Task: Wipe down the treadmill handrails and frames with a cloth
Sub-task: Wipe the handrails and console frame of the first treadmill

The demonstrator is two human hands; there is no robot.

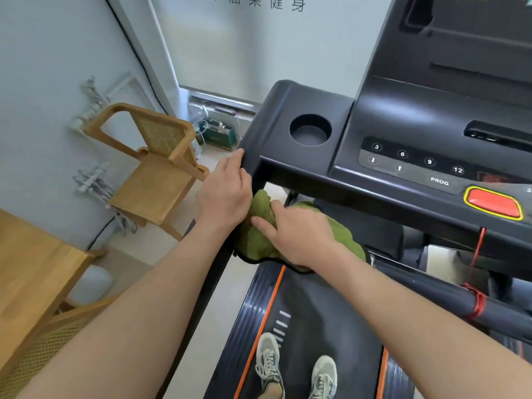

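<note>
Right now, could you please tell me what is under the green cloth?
The cloth is draped over the left handrail, which emerges black below it. The right hand grips it from above, so the rail section underneath is hidden.

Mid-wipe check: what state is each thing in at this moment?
Green cloth: bunched on the black left handrail, under the right hand.
Left hand: grips the black console at its corner.
Right hand: grips the cloth.
Round cup holder: empty.
Red safety cord: wound round the black right handrail.
Black treadmill belt: two grey shoes standing on it.
</note>
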